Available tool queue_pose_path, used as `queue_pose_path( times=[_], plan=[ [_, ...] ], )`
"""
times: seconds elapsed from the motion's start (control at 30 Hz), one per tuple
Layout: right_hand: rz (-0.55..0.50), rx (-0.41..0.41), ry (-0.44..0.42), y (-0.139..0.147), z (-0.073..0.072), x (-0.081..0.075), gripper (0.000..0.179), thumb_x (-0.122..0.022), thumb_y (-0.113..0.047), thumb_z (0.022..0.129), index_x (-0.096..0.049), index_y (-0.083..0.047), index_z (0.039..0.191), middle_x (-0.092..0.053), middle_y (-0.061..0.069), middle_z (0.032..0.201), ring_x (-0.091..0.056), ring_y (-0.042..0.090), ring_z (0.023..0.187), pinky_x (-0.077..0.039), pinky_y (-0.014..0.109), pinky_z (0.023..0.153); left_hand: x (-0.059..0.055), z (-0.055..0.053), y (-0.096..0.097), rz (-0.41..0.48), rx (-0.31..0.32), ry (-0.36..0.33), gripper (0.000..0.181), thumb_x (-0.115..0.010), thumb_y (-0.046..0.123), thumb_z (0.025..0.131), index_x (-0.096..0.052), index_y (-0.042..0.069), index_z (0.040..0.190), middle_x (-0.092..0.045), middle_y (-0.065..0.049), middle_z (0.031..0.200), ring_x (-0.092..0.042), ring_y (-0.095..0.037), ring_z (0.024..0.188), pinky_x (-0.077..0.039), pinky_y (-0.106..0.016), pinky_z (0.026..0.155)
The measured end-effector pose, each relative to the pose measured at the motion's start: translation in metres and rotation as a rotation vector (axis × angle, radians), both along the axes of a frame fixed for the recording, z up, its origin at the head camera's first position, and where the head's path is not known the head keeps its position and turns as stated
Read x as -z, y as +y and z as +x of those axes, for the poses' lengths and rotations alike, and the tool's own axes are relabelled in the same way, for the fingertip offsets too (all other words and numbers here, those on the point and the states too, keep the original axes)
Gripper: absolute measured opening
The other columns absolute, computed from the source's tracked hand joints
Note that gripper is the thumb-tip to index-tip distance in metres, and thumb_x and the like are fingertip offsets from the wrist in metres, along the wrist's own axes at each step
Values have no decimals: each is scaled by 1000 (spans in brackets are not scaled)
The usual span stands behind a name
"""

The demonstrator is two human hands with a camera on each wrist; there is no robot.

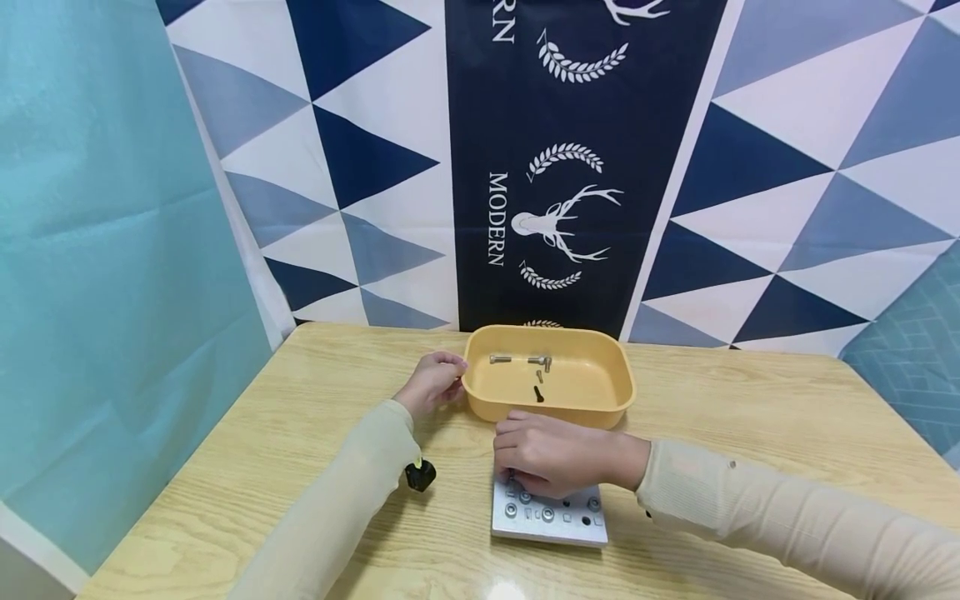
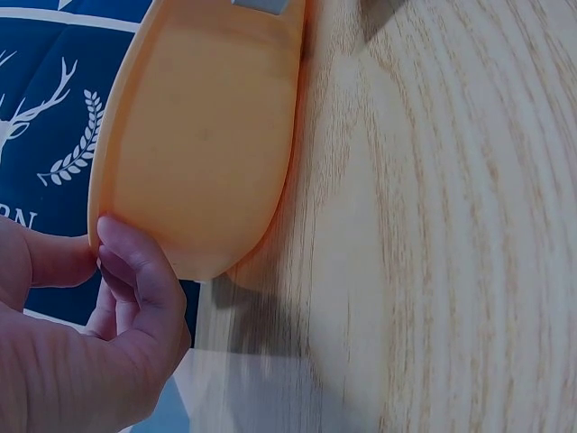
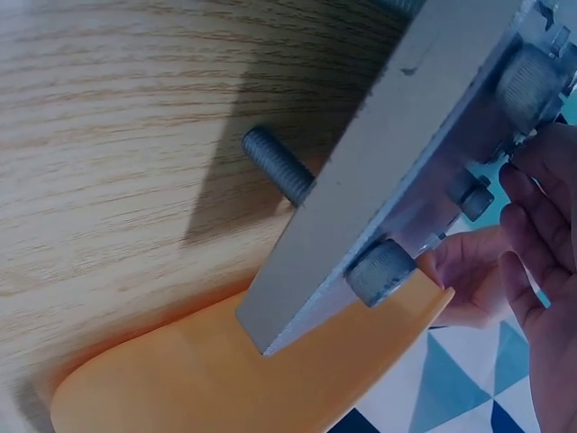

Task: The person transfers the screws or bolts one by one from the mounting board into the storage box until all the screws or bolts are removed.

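My left hand pinches the left rim of a yellow-orange plastic tray; the left wrist view shows thumb and fingers on either side of its edge. Inside the tray lie several silver bolts and a black screw. My right hand is over the far part of a silver metal plate, fingers curled around a small bolt mostly hidden by the fingertips. Several socket-head bolts stand in the plate. A threaded shank sticks out from its underside, above the wooden table.
The wooden table meets a patterned cloth at its back edge. A teal sheet hangs at the left. A small black piece shows at the left sleeve. The tray stands just behind the plate.
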State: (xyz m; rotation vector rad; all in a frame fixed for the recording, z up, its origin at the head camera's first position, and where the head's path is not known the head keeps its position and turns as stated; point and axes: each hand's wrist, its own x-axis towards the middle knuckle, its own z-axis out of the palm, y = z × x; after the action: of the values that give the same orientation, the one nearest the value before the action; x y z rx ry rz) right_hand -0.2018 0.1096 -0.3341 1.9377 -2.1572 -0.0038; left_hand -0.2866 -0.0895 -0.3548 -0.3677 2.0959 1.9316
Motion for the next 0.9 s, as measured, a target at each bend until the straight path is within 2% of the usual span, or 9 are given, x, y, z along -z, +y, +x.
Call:
queue_pose_path(
  times=[0.7, 0.9],
  plan=[
    [-1, 9, -22, 0, 2, -10, 10, -65, -11, 80, -61, -19, 85, -57, -10, 81, -50, 6, 80, -44, 22, 78, 0, 0, 0, 0, -4, 7, 12, -55, 7, 95, -56, 2, 106, -52, -4, 87, -50, -8, 63, -45, -16, 53],
    [-19, 10, -4, 1, 2, -16, 11, -66, -10, 80, -61, -19, 85, -58, -10, 82, -50, 6, 81, -44, 22, 78, 1, 1, 0, -6, -6, 7, 11, -55, 7, 95, -56, 2, 105, -52, -3, 85, -50, -9, 63, -46, -17, 54]
  ],
)
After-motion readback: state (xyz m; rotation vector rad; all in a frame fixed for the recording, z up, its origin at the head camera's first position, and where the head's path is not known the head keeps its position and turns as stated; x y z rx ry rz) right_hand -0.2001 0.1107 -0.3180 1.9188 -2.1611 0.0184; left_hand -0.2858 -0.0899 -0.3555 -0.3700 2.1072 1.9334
